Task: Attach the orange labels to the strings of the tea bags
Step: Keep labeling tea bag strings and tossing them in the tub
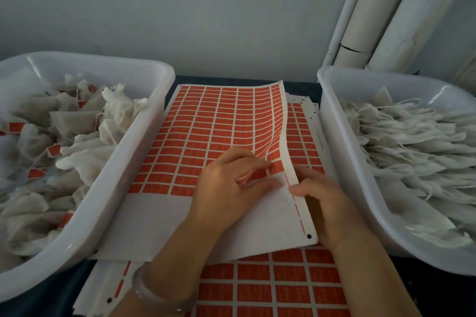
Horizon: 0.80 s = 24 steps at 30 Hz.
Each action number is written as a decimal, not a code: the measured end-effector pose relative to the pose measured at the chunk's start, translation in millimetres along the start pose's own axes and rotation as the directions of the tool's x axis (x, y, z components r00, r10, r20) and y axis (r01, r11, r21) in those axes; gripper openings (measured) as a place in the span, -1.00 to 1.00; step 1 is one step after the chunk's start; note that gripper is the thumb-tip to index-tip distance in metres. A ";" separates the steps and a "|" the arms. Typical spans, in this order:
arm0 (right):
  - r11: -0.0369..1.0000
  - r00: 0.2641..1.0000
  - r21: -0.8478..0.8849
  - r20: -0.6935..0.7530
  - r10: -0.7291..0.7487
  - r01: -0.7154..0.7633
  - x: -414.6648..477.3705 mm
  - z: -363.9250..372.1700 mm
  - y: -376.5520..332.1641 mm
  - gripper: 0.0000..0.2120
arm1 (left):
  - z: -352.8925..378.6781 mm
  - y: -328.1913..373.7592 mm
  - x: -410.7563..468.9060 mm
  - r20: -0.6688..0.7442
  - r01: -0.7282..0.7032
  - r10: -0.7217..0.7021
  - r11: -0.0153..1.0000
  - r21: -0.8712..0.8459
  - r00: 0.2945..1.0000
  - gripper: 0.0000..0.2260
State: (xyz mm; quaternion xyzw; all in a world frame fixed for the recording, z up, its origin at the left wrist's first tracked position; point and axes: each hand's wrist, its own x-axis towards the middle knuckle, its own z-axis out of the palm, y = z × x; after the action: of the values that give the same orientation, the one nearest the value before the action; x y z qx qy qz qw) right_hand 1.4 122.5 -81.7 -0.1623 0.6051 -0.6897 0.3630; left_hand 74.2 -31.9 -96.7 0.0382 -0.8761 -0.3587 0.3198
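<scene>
Dark table [51, 301], two tubs [148, 121], tea bags [412, 141], left hand [226, 185], right hand [322, 198], fingers seemingly pinching label sheet [206, 123].

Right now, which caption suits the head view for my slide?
Left hand pinches an orange label on the sheet, right hand at its lifted edge, between two tubs of tea bags.

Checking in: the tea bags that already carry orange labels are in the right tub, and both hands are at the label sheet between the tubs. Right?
Not quite. The head view shows the labelled tea bags in the left tub; the right tub holds unlabelled bags. The left hand and right hand are indeed at the label sheet between the tubs.
</scene>
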 end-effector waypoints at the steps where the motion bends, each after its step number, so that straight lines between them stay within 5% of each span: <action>1: 1.000 1.000 -0.007 -0.012 -0.014 0.014 -0.2 1.5 -0.5 -0.73 | 0.1 -0.1 0.6 -0.011 -0.017 0.017 1.000 0.011 1.000 -0.64; 6: 0.981 0.971 -0.130 -0.171 -0.165 0.144 -1.3 9.5 0.0 -0.73 | -0.8 3.1 0.7 -0.008 -0.080 0.079 0.997 -0.024 0.997 -0.71; 11: 0.936 0.966 -0.286 -0.095 -0.239 0.203 -4.2 15.2 -1.7 -0.59 | -4.9 2.8 0.6 0.039 -0.113 0.114 0.993 -0.020 0.993 -0.75; 18: 0.884 0.953 -0.393 -0.050 -0.298 0.255 -4.1 15.0 -0.2 -0.77 | -9.4 -1.0 0.4 0.108 -0.194 0.188 0.980 0.051 0.976 -0.85; 24: 0.868 0.952 -0.423 -0.034 -0.303 0.261 -3.4 13.1 1.9 -0.79 | -7.5 2.3 1.1 0.077 -0.053 0.056 0.998 -0.035 0.995 -0.82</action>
State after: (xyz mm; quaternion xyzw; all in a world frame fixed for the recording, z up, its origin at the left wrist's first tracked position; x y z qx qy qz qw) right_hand 13.0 115.4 -80.0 -0.2875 0.7245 -0.5985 0.1850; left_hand 78.1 -35.0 -90.5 -0.0050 -0.8827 -0.3653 0.2957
